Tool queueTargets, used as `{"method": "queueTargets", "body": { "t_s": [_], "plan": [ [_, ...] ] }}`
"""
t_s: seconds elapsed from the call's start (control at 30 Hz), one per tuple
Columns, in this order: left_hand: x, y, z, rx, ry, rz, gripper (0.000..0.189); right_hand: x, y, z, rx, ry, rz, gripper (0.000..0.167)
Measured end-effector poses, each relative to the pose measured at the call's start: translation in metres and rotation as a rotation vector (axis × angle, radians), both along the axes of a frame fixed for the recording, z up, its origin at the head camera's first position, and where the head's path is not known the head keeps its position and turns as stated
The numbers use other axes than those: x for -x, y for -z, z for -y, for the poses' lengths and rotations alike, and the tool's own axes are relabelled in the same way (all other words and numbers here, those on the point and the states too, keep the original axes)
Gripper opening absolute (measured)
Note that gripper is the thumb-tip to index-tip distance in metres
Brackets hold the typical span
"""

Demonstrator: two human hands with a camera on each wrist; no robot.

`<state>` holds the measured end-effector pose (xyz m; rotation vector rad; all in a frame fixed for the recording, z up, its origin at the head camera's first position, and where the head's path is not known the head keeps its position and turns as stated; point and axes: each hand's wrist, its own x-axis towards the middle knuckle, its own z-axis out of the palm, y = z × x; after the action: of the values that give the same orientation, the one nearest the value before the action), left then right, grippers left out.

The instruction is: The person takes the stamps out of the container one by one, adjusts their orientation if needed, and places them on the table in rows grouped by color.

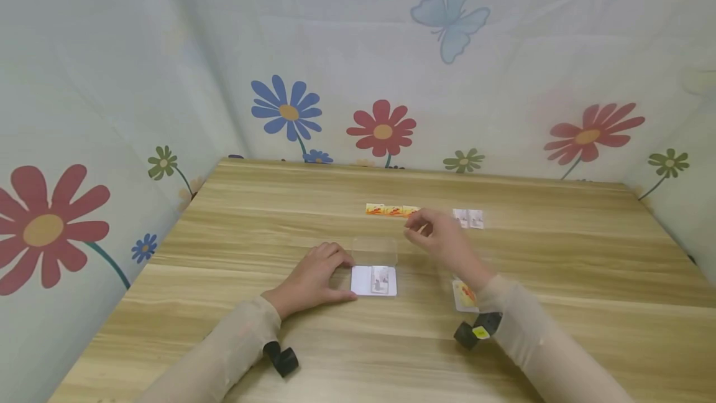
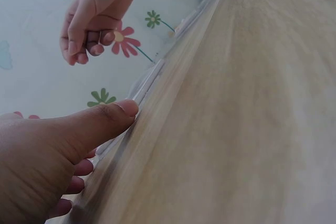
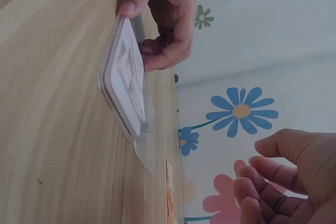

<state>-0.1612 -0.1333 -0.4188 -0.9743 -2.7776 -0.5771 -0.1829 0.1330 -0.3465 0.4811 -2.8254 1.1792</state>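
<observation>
A small clear plastic case lies on the table with its transparent lid folded back. White backing fills it, and a small card with a grey drawing sits on its right half. My left hand holds the case at its left side, thumb on the near corner and fingers at the far one. In the right wrist view that thumb and forefinger span the case's edge. My right hand hovers above the table right of the case; its fingers are loosely bent with nothing between them.
Three orange-and-yellow cards lie in a row further back, the last partly behind my right hand. Two grey-drawing cards lie to their right. Under my right wrist is another clear case with an orange card. A flowered curtain borders the table.
</observation>
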Motion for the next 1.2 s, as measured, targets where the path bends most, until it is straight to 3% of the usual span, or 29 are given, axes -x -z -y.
{"method": "queueTargets", "body": {
  "t_s": [0.4, 1.2],
  "plan": [
    [0.000, 0.000, -0.001, 0.003, -0.003, -0.007, 0.052, -0.014, 0.010, 0.008, 0.007, -0.036, 0.032, 0.018],
    [0.002, -0.001, -0.001, 0.007, -0.007, -0.008, 0.052, -0.030, 0.036, 0.022, -0.055, -0.093, 0.077, 0.021]
  ]
}}
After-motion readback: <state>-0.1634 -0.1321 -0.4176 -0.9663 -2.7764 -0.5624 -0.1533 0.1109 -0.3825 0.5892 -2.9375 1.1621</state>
